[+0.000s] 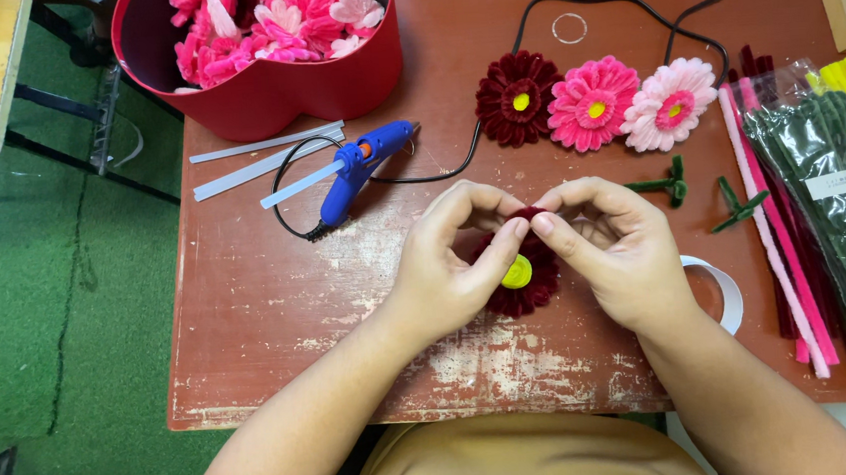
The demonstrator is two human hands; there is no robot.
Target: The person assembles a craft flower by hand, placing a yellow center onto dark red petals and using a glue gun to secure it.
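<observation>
A dark red pipe-cleaner flower with a yellow centre sits between my two hands over the worn red table. My left hand curls around its left side, thumb lying across the petals beside the yellow centre. My right hand holds its right side, fingertips pinching the top petals where both hands meet. Much of the flower is hidden under my fingers.
Behind my hands lie a blue glue gun with black cord, clear glue sticks, three finished flowers: dark red, pink, pale pink. A red heart-shaped box holds pink flowers. Pipe cleaners and tape roll lie right.
</observation>
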